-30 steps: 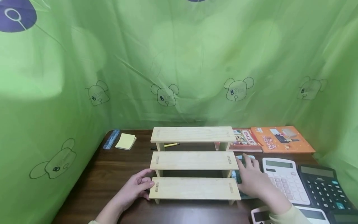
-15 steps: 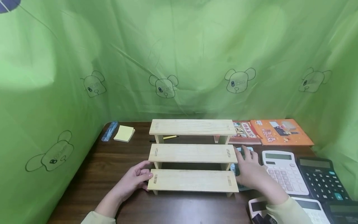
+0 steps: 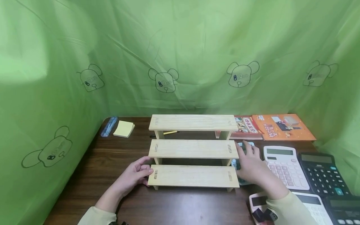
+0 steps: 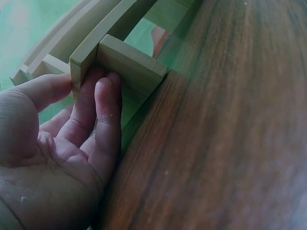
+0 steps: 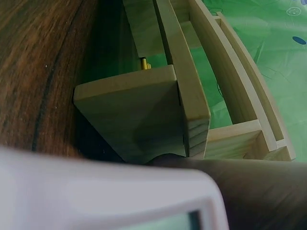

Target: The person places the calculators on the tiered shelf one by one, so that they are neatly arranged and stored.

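Note:
A three-tier pale wooden rack (image 3: 193, 176) stands on the dark table, its tiers rising toward the back. At its left end, my left hand (image 3: 134, 175) pinches the lowest board, the thumb (image 4: 53, 88) at the board's end and the other fingers curled beneath and beside the leg. On the other side my right hand (image 3: 251, 165) rests against the rack's right end, fingers spread and slightly bent beside the middle board, thumb by the lowest one. In the right wrist view this hand is a dark blur below the rack's side panel (image 5: 136, 115). A light-blue calculator (image 3: 247, 179) lies partly hidden under it.
Pink-white (image 3: 287, 167) and black (image 3: 323, 175) calculators lie to the right, with another white calculator (image 3: 310, 206) nearer. Orange (image 3: 284, 128) and red (image 3: 247, 126) books lie behind. Yellow sticky notes (image 3: 124, 128), a blue ruler-like strip (image 3: 109, 126) and a yellow-black pen (image 3: 170, 132) are toward the back.
The head view has tilted down, so everything sits higher in the picture. Both hands and the rack keep the same places on the table.

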Tool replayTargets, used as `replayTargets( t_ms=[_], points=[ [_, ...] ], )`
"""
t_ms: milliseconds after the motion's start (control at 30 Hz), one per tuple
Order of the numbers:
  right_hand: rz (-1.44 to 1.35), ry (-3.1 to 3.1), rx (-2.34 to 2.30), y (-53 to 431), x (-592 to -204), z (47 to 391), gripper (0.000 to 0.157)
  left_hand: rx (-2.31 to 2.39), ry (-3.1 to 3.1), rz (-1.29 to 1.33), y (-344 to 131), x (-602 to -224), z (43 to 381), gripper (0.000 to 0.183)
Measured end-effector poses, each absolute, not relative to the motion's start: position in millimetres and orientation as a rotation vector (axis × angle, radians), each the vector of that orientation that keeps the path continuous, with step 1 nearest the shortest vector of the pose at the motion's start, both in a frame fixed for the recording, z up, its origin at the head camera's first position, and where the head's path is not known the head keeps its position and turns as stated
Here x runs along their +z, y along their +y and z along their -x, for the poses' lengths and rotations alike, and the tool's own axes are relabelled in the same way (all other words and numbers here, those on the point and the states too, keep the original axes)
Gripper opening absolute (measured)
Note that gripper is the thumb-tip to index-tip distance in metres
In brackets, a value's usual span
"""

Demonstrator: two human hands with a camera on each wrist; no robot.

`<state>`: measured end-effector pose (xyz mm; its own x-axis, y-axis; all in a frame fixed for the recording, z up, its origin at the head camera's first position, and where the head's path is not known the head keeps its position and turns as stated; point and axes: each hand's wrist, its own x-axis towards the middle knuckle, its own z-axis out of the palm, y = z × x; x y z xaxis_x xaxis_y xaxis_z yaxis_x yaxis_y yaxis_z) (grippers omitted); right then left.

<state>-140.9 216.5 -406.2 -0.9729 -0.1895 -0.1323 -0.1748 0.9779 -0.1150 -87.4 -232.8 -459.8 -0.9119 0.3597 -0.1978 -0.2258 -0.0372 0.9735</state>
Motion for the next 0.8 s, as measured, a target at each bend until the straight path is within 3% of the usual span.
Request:
replayTargets(
  t_ms=[533,800],
  points=[
    [0.338,2.988,-0.116,230,-405,139,0.121,1.963,1.815,-0.073,-223,-466,85,0.063],
    [0.394,2.99,-0.119,224,-399,142,0.116,1.943,1.878,-0.043,-227,-456,89,0.065]
  ],
)
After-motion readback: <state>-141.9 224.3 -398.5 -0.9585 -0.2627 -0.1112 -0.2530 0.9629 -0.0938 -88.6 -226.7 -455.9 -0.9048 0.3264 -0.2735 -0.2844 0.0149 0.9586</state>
